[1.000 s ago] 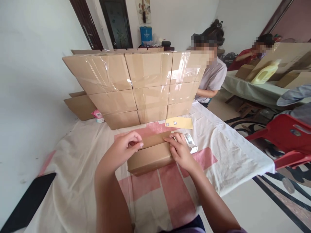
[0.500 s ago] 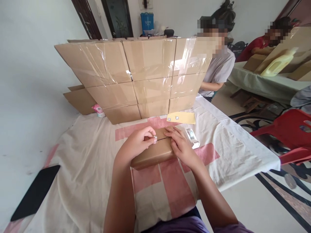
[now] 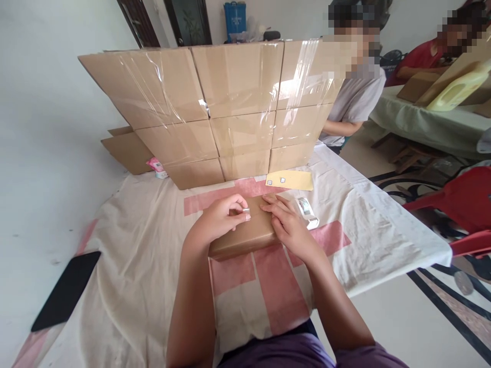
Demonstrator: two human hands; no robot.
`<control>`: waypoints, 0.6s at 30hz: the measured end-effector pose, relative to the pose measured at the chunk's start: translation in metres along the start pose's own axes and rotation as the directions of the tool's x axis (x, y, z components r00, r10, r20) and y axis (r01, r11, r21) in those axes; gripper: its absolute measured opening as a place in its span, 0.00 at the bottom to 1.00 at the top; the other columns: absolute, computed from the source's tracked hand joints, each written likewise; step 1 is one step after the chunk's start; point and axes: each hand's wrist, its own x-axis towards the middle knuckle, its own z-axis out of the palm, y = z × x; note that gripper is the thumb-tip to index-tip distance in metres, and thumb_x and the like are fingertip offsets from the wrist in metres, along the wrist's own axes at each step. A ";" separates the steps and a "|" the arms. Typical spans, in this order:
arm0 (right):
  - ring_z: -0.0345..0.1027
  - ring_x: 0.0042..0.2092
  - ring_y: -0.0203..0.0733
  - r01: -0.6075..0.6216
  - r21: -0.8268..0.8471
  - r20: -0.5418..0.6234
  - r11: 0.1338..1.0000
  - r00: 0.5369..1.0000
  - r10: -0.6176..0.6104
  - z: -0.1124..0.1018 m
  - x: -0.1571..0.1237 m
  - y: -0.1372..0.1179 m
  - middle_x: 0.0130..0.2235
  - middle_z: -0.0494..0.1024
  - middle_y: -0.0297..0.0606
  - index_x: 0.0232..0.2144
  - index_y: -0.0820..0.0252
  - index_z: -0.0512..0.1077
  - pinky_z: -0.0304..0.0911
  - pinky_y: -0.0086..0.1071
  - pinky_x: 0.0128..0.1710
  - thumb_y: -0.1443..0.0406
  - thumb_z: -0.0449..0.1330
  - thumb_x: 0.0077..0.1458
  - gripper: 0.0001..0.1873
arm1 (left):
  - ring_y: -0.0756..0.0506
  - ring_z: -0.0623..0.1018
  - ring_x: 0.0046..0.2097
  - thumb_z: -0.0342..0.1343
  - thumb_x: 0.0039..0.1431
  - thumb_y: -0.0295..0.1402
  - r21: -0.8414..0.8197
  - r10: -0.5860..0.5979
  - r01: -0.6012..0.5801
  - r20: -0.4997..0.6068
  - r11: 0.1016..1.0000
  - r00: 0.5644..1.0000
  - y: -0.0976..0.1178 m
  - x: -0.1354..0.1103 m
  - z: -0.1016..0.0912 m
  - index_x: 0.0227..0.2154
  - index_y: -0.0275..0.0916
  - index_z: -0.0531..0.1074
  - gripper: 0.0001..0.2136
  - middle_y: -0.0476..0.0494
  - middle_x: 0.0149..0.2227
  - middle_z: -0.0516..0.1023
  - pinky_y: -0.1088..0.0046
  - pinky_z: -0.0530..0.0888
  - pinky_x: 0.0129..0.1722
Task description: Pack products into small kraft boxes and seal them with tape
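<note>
A small flat cardboard box (image 3: 245, 239) lies on the cloth in front of me, between my two hands. Above its top, my left hand (image 3: 218, 220) pinches a small silvery-white piece (image 3: 247, 210) between thumb and fingers; it looks like a bit of sticker or tape, too small to name surely. My right hand (image 3: 289, 225) rests on the right part of the box with fingers stretched out, holding nothing. Just beyond that hand stands a white tape dispenser (image 3: 310, 217). A yellow card (image 3: 297, 181) with two small square stickers (image 3: 283, 180) lies farther back.
A tall wall of taped cartons (image 3: 241, 82) stands across the table's back. On the left are a black flat object (image 3: 65, 291) and a pink packet (image 3: 156, 166). One person (image 3: 353, 102) sits behind the cartons, another farther right. A red chair (image 3: 460, 199) stands at right.
The view has tipped down a little. A dark slit seen on the box top no longer shows. My left hand still pinches the small piece, and my right hand remains on the box.
</note>
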 end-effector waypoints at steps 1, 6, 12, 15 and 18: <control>0.52 0.72 0.52 -0.002 -0.008 0.005 1.000 1.000 0.002 0.000 0.000 -0.001 0.69 0.67 0.36 0.57 0.52 0.72 0.56 0.61 0.69 0.72 0.47 0.65 0.24 | 0.49 0.76 0.30 0.60 0.59 0.45 -0.005 -0.004 0.004 0.000 1.000 1.000 0.000 0.000 -0.001 0.38 0.43 0.69 0.13 0.48 0.39 0.81 0.73 0.72 0.30; 0.53 0.71 0.53 -0.017 -0.020 0.004 1.000 1.000 0.017 0.000 0.000 0.000 0.69 0.67 0.36 0.57 0.52 0.72 0.56 0.61 0.68 0.72 0.47 0.66 0.23 | 0.47 0.78 0.36 0.61 0.58 0.45 0.013 0.004 -0.004 -0.016 1.000 1.000 -0.003 0.001 -0.002 0.39 0.43 0.70 0.13 0.47 0.43 0.82 0.71 0.71 0.34; 0.54 0.70 0.52 0.009 0.004 -0.023 1.000 1.000 -0.009 0.002 -0.001 0.003 0.68 0.68 0.36 0.56 0.52 0.72 0.56 0.62 0.68 0.72 0.48 0.65 0.23 | 0.43 0.81 0.44 0.62 0.58 0.42 0.065 0.041 -0.038 -0.052 0.997 0.998 -0.002 0.002 0.002 0.38 0.44 0.73 0.10 0.48 0.41 0.83 0.68 0.72 0.42; 0.54 0.70 0.51 0.019 0.023 -0.031 1.000 0.999 -0.018 0.003 -0.001 0.004 0.68 0.68 0.36 0.57 0.52 0.72 0.56 0.61 0.69 0.73 0.47 0.65 0.24 | 0.41 0.81 0.47 0.60 0.59 0.41 0.139 0.062 -0.047 -0.107 0.989 0.992 0.005 -0.004 0.004 0.36 0.45 0.78 0.07 0.49 0.43 0.83 0.66 0.72 0.46; 0.53 0.71 0.50 0.020 0.031 -0.034 0.999 0.999 -0.019 0.003 -0.002 0.006 0.68 0.68 0.36 0.57 0.52 0.72 0.55 0.60 0.70 0.72 0.47 0.65 0.24 | 0.42 0.80 0.43 0.56 0.62 0.40 0.212 0.087 -0.055 -0.146 0.976 0.985 0.014 -0.014 0.004 0.33 0.45 0.79 0.09 0.50 0.41 0.84 0.66 0.72 0.44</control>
